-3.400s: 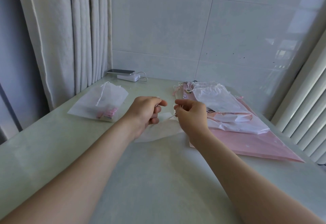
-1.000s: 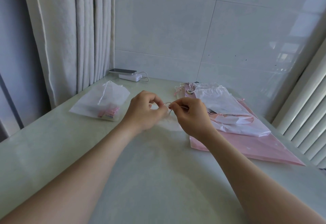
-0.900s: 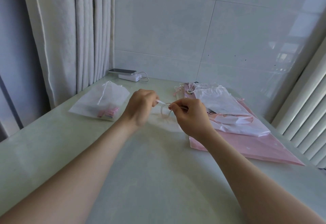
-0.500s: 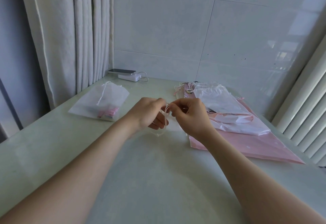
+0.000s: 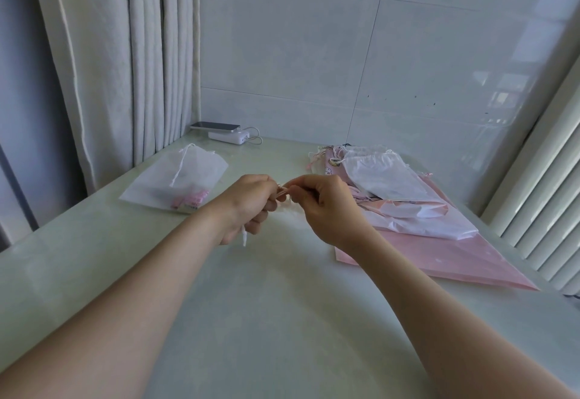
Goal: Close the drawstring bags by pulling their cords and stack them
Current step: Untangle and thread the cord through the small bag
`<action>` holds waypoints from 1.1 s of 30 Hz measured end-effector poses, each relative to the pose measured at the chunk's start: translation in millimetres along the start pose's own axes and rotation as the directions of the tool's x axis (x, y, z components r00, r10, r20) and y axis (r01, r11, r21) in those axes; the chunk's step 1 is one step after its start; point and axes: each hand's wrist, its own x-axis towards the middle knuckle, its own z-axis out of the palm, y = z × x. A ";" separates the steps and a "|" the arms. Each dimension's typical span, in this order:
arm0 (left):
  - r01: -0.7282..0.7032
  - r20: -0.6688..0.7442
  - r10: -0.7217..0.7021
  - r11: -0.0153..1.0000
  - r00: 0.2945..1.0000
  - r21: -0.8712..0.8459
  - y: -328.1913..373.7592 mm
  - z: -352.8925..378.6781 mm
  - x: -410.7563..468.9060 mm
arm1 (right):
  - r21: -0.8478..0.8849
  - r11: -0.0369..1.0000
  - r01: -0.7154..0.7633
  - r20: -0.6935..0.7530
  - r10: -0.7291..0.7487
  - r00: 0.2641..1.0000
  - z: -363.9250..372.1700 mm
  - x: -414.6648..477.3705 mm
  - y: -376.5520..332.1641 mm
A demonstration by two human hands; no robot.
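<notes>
Head: left hand (image 5: 248,204), right hand (image 5: 326,210) pinch cord (image 5: 244,238), seemingly, well inside table (image 5: 282,320) edges.

Likely a home: curtain (image 5: 125,69) and tiled wall (image 5: 314,53) edge a pale bench (image 5: 282,320), a phone (image 5: 215,126) on a power bank (image 5: 230,138) in its far-left corner.

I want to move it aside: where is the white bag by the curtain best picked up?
Likely by the gathered neck at the far end, from above: the bag lies flat, and its pink contents sit at the near end, so they would hang low.
</notes>
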 end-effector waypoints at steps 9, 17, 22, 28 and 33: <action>-0.047 -0.063 0.063 0.974 0.996 0.223 -5.9 -10.6 2.3 | -0.297 0.953 0.059 -0.107 -0.094 0.990 2.9 -3.8 11.6; 0.011 -0.009 -0.010 0.993 1.000 0.114 -10.8 -5.9 8.0 | -0.250 0.965 -0.076 -0.087 0.056 0.995 0.1 -4.5 3.6; -0.035 -0.055 0.049 0.973 0.997 0.228 -14.4 -4.0 12.1 | -0.300 0.949 -0.097 -0.111 0.067 0.992 2.2 -5.0 6.4; -0.160 -0.067 0.179 0.961 0.982 0.225 -17.6 2.9 12.3 | -0.177 0.952 -0.251 -0.221 0.210 0.952 5.4 -2.1 4.1; -0.147 -0.101 0.163 0.978 0.982 0.146 -21.2 2.2 14.2 | -0.096 0.918 -0.385 -0.204 0.361 0.910 1.1 -1.0 8.1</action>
